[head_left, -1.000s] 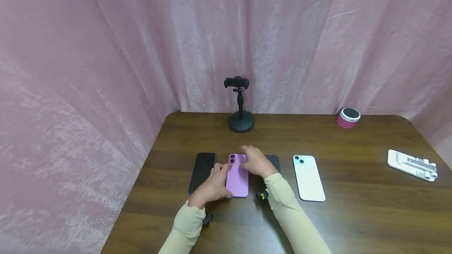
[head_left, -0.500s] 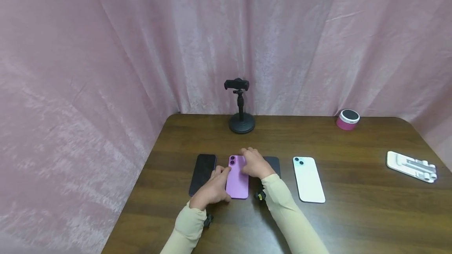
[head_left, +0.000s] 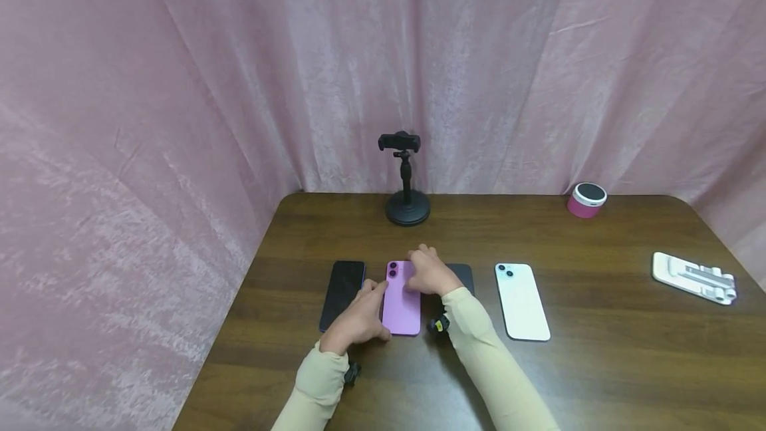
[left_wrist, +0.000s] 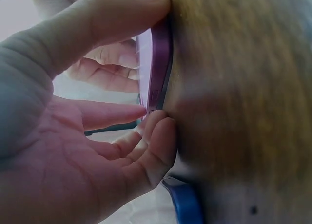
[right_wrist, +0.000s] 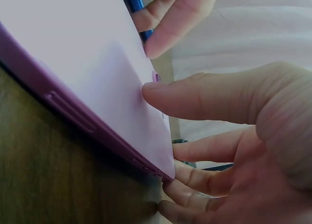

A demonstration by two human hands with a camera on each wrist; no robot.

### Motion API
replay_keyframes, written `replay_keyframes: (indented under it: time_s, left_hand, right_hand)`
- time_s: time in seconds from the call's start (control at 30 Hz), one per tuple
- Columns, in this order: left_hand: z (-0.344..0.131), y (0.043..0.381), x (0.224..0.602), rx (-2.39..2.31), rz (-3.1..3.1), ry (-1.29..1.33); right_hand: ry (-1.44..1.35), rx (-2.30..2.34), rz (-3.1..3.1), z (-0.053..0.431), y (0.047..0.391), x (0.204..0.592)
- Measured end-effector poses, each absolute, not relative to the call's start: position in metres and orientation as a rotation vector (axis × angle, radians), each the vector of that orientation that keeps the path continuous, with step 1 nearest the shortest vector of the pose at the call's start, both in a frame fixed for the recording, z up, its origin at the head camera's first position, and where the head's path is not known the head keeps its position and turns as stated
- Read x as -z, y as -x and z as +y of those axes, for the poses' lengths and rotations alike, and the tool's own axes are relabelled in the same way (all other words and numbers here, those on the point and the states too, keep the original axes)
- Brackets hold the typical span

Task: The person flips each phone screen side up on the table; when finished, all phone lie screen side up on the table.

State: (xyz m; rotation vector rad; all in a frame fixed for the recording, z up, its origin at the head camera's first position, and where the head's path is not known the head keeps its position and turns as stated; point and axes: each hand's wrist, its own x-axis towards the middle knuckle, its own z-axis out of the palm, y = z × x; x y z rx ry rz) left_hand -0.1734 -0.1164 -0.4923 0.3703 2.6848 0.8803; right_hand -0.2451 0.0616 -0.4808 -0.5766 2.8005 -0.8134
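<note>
A purple phone (head_left: 402,311) lies back up on the wooden table, its two lenses at the upper left. My left hand (head_left: 361,316) holds it along the left side, thumb by the lower corner. In the left wrist view, the thumb (left_wrist: 131,12) and fingertips reach its purple edge, the lower fingers curled. At the upper right corner my right hand (head_left: 433,273) grips it. The right wrist view has that thumb (right_wrist: 200,97) on the back of the phone (right_wrist: 97,78) and the other fingers at its top edge.
A black phone (head_left: 342,294) lies left of the hands. A dark phone (head_left: 462,276) is partly under the right wrist, with a white phone (head_left: 523,301) farther right. Behind stand a phone stand (head_left: 407,205) and a pink-white round object (head_left: 586,200). A white folded holder (head_left: 694,278) lies far right.
My left fingertips have shifted slightly left, from overlapping the purple phone's back to its side edge. The right hand keeps its place at the upper corner, and the phones stay put.
</note>
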Motion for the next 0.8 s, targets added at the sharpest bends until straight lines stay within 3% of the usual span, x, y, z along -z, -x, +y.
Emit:
replay_keyframes:
  time_s: [0.8]
  left_hand:
    - [-0.120,0.176,0.495,-0.844,2.678,-0.425]
  right_hand:
    - [0.565,1.042,2.731,0.077,0.250,0.478]
